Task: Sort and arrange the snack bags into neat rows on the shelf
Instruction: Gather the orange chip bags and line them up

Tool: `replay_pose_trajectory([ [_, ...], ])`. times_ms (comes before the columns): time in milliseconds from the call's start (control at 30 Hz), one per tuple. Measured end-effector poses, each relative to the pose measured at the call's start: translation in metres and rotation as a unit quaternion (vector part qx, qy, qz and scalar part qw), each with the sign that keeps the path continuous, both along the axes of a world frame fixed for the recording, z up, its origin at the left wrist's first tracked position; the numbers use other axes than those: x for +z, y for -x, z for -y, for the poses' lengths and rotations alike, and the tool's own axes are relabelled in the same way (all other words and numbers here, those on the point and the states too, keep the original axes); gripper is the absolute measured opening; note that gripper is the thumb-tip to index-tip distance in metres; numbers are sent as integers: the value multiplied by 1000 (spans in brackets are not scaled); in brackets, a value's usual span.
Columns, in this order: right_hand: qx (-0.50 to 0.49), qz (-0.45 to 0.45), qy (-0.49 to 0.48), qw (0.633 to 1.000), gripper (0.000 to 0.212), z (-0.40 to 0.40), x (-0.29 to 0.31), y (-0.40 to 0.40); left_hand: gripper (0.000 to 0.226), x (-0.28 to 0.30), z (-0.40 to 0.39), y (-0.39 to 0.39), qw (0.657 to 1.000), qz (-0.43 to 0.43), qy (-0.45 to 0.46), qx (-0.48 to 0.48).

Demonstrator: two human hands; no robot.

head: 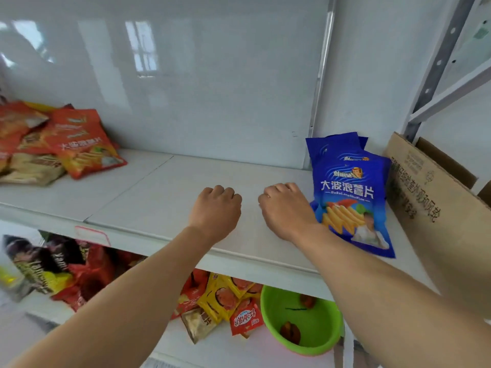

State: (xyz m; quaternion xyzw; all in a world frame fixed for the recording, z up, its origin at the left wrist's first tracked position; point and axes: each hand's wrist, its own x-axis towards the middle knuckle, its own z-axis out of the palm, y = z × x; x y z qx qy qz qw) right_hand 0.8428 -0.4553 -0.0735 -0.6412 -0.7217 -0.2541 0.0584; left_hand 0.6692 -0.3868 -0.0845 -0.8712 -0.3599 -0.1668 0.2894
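Note:
Both of my hands rest on the white shelf point(159, 197) with fingers curled under. My left hand point(216, 211) sits at the middle, holding nothing. My right hand point(285, 208) lies just right of it, its outer edge touching a blue snack bag point(350, 197) that lies flat on top of another blue bag point(332, 144). At the shelf's far left lies a loose pile of orange and red snack bags point(79, 144) with a beige bag point(34, 168) beneath them.
A brown cardboard box point(435, 208) stands at the shelf's right end, beside a grey metal upright point(435, 65). On the lower shelf lie mixed snack bags point(66, 269), small yellow and red packets point(225, 301) and a green plastic bowl point(326, 338).

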Motion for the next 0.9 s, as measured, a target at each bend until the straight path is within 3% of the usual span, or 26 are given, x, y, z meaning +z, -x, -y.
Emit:
replay_pose_trajectory([
  [100, 28, 4, -11, 1000, 18, -29, -1, 52, 12, 4, -18, 53, 999, -33, 1, 24],
  [167, 42, 7, -14, 999, 25, -49, 0, 88, 22, 6, -35, 88, 999, -38, 5, 32],
  [433, 42, -12, 11, 999, 29, -140, 5, 226, 29, 18, -107, 233, 996, -37, 11, 75],
  [733, 28, -43, 15, 999, 24, -238, 16, 323, 14, 8, -193, 345, 996, 40, -18, 79],
  [900, 31, -74, 12, 997, 28, -296, 14, 356, 12, 7, -241, 375, 987, 97, 23, 123],
])
